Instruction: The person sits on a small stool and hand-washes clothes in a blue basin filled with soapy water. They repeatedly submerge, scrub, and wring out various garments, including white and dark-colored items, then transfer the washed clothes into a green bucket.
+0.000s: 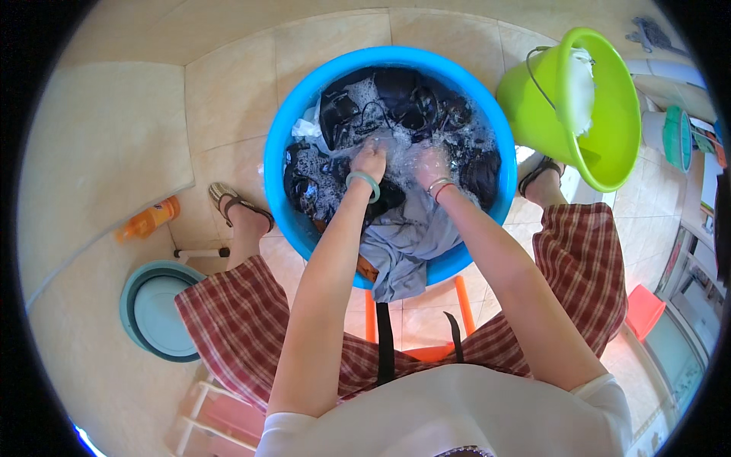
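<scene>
A round blue basin (272, 171) holds sudsy water and soaking laundry. Both my hands are down in it, near the middle. My left hand (369, 160), with a pale green bangle at the wrist, is curled closed, and foam hides what is in its fingers. Splashing water blurs my right hand (432, 165), just beside it; a bracelet and a red cord circle that wrist. Dark wet clothes (403, 87) fill the far side. A grey garment (411, 236) lies below my hands and hangs over the near rim. White cloth (308, 124) shows at the left.
Right of the basin, a lime green bucket (525, 99) with white cloth inside leans tilted. An orange bottle (148, 218) lies by the left wall, above a grey-green basin (164, 312). Orange stool legs (464, 305) show between my knees. A red container (644, 312) is at the right.
</scene>
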Available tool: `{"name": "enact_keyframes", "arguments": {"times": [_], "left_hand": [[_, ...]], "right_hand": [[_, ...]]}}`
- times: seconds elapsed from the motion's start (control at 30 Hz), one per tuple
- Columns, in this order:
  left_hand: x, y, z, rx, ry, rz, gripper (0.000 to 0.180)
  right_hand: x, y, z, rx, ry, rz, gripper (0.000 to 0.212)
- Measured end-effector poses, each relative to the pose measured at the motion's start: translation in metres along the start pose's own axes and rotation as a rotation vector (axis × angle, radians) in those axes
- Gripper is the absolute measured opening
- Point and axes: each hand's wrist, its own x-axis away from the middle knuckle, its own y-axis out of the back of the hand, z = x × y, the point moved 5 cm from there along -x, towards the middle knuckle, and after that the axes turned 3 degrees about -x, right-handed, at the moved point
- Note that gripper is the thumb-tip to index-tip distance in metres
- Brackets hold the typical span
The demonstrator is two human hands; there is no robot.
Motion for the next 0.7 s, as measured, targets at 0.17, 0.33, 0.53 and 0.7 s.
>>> {"name": "enact_keyframes", "arguments": {"times": [0.17, 0.33, 0.53, 0.7], "left_hand": [[0.061, -0.005, -0.033, 1.205, -0.05, 0.244, 0.073], [0.092, 0.011, -0.059, 1.845, 0.02, 0.796, 0.037], [0.081, 0.024, -0.039, 1.511, -0.22, 0.903, 0.037], [0.124, 0.026, -0.072, 1.701, -0.255, 0.941, 0.029]], "right_hand": [[0.07, 0.06, 0.044, -0.365, 0.434, -0.52, 0.027], [0.187, 0.091, 0.124, -0.148, 0.873, -0.442, 0.021], [0.229, 0.104, 0.15, -0.139, 0.907, -0.632, 0.028], [0.214, 0.112, 0.141, -0.179, 0.851, -0.813, 0.028]]}}
